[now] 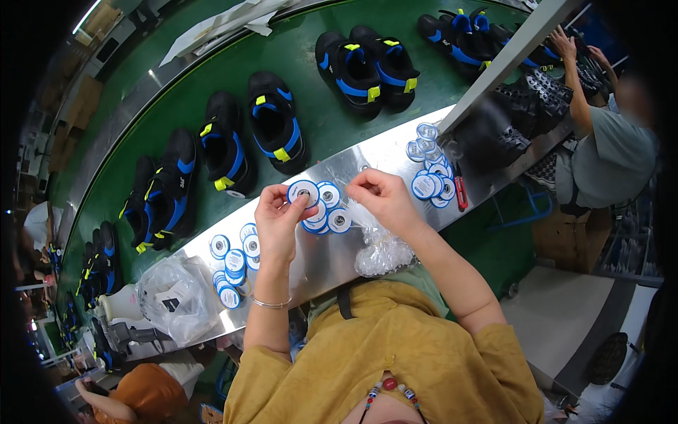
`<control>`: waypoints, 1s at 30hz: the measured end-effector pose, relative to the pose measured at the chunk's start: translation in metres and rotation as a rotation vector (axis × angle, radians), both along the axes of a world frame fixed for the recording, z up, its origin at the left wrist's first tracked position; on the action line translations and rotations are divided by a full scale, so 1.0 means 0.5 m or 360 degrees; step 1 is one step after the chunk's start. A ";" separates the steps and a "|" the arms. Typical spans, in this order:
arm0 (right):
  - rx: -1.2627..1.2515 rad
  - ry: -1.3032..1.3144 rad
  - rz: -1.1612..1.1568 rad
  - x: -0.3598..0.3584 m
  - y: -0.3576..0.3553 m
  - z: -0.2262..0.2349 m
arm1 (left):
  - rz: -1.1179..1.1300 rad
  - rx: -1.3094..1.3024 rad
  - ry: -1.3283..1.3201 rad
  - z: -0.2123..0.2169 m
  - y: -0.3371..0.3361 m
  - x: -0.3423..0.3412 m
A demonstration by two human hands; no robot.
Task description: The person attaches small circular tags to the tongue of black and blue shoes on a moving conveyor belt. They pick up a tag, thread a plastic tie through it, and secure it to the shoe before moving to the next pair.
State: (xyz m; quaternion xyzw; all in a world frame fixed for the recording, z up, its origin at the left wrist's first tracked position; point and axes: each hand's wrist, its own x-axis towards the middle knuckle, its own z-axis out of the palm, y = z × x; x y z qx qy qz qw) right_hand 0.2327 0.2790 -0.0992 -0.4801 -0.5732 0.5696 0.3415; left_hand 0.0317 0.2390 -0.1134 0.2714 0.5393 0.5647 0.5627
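At the bottom centre of the frame sits the person's mustard-yellow top point(395, 353), with both bare forearms rising from it toward the middle. The left hand point(277, 219), a thin bracelet point(270, 303) on its wrist, has its fingers closed around a fanned bunch of round blue-and-white tags point(321, 206), thumb pressed on the front one. The right hand point(383, 196), just right of that bunch, pinches its thumb and fingertips together on a thin clear plastic wrapper; whether it also touches a tag cannot be told. Just below the right hand lies a crumpled clear plastic bag point(381, 253).

All this rests over a shiny metal ledge point(332, 258) running from lower left to upper right. At left of centre on the ledge is a loose heap of the same tags point(233, 265), and further left a bulging clear bag point(175, 297). Toward the upper right lies another pile of tags point(431, 173) with a red utility knife point(460, 192) beside it.

Beyond the ledge, a green conveyor belt point(311, 99) curves across the upper half, carrying pairs of black shoes point(272, 127) with blue and yellow straps. At the upper right, another person point(607, 152) in a grey top reaches toward dark shoes.
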 end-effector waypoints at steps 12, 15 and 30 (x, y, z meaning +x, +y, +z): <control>0.0397 -0.0100 -0.0216 -0.019 0.014 0.015 | 0.0212 0.0241 -0.0466 0.016 0.056 0.106; 0.0373 -0.0112 -0.0263 -0.018 0.019 0.013 | 0.0196 0.0288 -0.0478 0.018 0.057 0.115; 0.0746 -0.0104 -0.0157 0.019 0.079 -0.021 | 0.0100 0.0241 -0.0387 0.012 0.112 0.152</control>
